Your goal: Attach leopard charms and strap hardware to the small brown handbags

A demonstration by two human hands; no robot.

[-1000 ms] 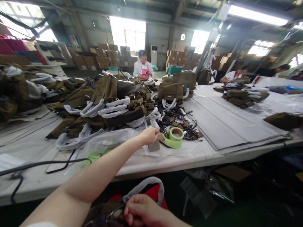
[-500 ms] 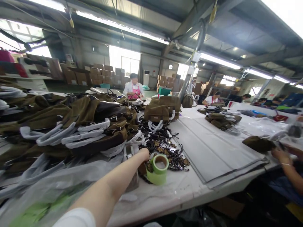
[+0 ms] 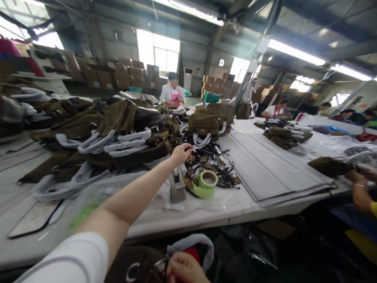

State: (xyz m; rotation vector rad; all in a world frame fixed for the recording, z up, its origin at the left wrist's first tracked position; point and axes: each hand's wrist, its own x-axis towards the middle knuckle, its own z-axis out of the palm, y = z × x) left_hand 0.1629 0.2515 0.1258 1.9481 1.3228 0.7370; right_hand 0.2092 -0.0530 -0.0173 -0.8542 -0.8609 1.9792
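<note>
Our right hand (image 3: 185, 268) pinches the olive-brown fabric bag (image 3: 144, 254) at bottom centre, likely soft and limp, best lifted by its white-wrapped handle (image 3: 208, 244); the frame cuts it off. Mid-frame, our left hand (image 3: 181, 153) curls beside tangled black cords with gold-coloured pieces (image 3: 224, 173), probably light; whether it holds one, we cannot tell.

Looks like soft, matt cloth on the lower bag (image 3: 140, 252) and the heaped bags (image 3: 119, 116); shines like metal on the rings (image 3: 127, 270); seems thin and matt, plastic or paper, on the handle wrapping (image 3: 210, 251); shows filmy, crinkled plastic in the sheet (image 3: 118, 184); appears smooth on the tape (image 3: 203, 192), smooth and matt on the panels (image 3: 259, 165); suggests matt cardboard in the boxes (image 3: 212, 84)
</note>
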